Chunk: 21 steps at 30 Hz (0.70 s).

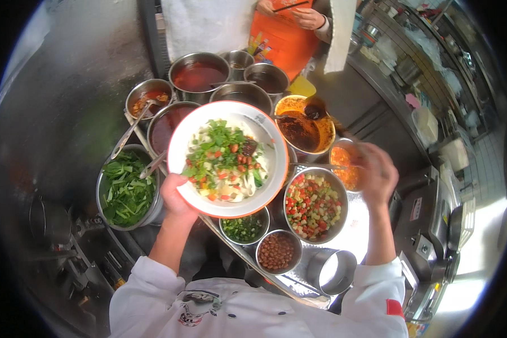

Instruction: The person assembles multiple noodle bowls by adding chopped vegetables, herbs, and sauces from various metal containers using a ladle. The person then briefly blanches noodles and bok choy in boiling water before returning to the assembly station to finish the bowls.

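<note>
My left hand [177, 197] grips the near-left rim of a white bowl [274, 169] with an orange edge, held above the pots. In the bowl lie pale noodles topped with chopped greens [222, 138], peanuts, diced red vegetables and a dab of dark sauce. My right hand [377, 174], smeared by motion, is closed round the handle of a ladle [315, 110] holding dark sauce. The ladle's head hangs over the far-right rim of an enamel pot [324, 132] of dark chili sauce. Just left of my right hand sits a container of orange-red sauce [343, 166].
Around the bowl stand pots of red broth [200, 76], leafy greens [127, 188], diced vegetables [315, 205], chopped scallions [245, 228] and peanuts [279, 252]. An upright metal pot [332, 272] stands nearest me. Across the counter, another person's hands [310, 18] hold a dark stick.
</note>
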Tool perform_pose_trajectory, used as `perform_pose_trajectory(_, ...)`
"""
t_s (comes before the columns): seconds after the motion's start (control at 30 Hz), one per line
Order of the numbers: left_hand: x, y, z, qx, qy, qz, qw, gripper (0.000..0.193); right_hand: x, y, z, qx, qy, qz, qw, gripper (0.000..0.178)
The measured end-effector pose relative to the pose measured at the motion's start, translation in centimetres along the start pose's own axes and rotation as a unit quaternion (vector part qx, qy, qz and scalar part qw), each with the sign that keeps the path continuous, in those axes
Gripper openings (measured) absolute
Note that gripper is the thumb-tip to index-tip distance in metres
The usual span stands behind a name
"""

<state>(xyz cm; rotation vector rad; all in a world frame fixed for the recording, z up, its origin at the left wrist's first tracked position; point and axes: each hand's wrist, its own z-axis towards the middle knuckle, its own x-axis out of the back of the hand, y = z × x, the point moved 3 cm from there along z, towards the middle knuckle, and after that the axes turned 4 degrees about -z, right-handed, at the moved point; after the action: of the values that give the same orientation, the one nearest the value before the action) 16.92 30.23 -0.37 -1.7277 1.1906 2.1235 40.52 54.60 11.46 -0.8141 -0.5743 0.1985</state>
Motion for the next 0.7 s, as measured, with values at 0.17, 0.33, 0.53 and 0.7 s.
perform_pose_trajectory(0.17, -0.7, 1.1, 0.0, -0.020, 0.014, 0.015, 1.000, 0.070, -2.7, 4.5, -0.4, 0.183, -0.143, -0.230, 0.945, 0.018)
perform_pose_trajectory(0.33, -0.6, 1.7, 0.0, 0.002, 0.010, 0.021, 1.000, 0.071, -2.4, 6.9, 2.2, 0.036, -0.067, -0.140, 0.987, 0.017)
perform_pose_trajectory(0.53, 0.3, 1.8, 0.6, -0.019, 0.025, 0.025, 0.999, 0.070, -4.0, 6.2, 2.6, 0.125, -0.081, -0.223, 0.963, 0.016)
perform_pose_trajectory(0.7, 0.9, 1.4, 0.8, 0.011, 0.045, 0.007, 0.999, 0.067, -3.6, 6.1, 1.7, 0.021, -0.082, -0.122, 0.989, 0.016)
